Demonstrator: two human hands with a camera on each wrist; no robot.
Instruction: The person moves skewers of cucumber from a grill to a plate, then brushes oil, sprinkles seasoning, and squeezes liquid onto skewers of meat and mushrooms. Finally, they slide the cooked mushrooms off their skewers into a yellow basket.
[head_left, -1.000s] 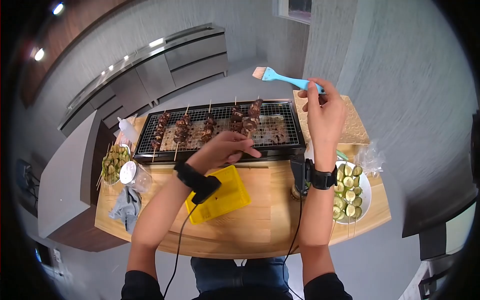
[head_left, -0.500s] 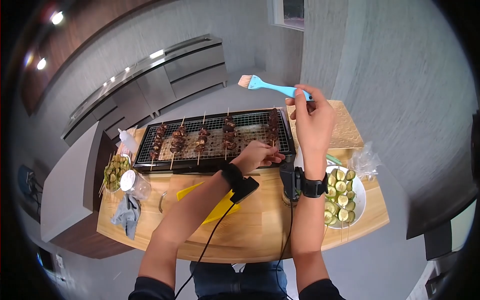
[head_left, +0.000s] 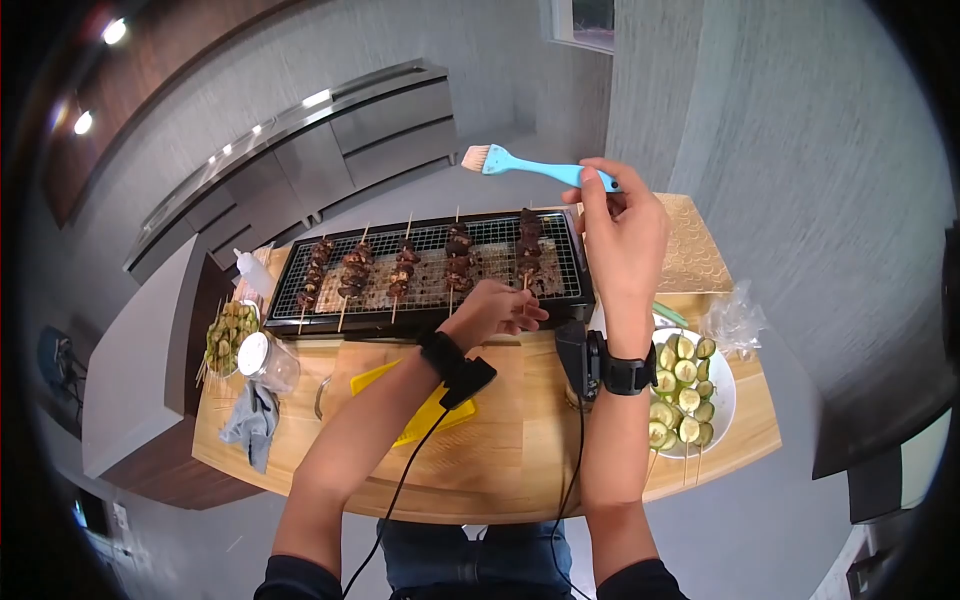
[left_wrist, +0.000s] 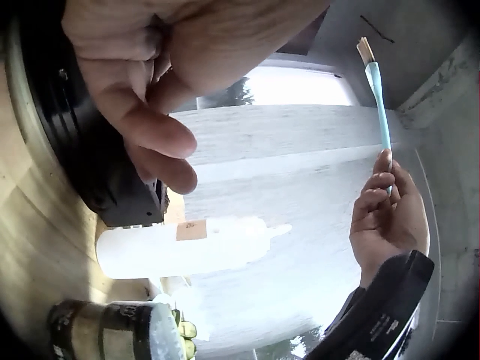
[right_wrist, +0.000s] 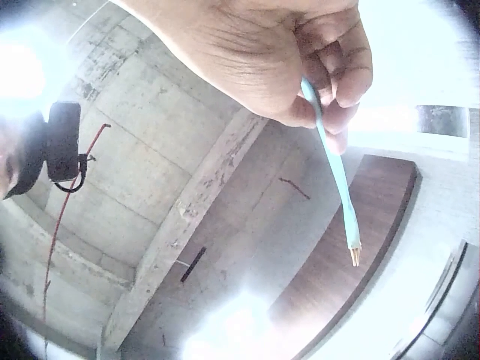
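In the head view my left hand (head_left: pixel 493 310) reaches over the near edge of the black grill (head_left: pixel 400 325). Its thumb and fingers pinch the bare stick end of the rightmost meat skewer (head_left: pixel 529 245), whose dark chunks lie over the wire mesh. Several other meat skewers (head_left: pixel 457 258) lie to its left, sticks pointing toward me. Raised above the grill's right end, my right hand (head_left: pixel 628 235) grips a light blue basting brush (head_left: pixel 540 170) by its handle, pale bristles pointing left. The right wrist view shows the same brush (right_wrist: pixel 337 172) hanging from the curled fingers.
A yellow tray (head_left: pixel 440 420) lies on the cutting board before the grill. A plate (head_left: pixel 722 400) of zucchini skewers stands right, near a plastic bag (head_left: pixel 735 318). At left are a lidded jar (head_left: pixel 268 362), a grey cloth (head_left: pixel 252 425), another squash plate and a squeeze bottle (head_left: pixel 254 272).
My left hand set the raised skewer down on the mesh's right side, then shifted it a little left. The right hand moved slightly left with the brush.
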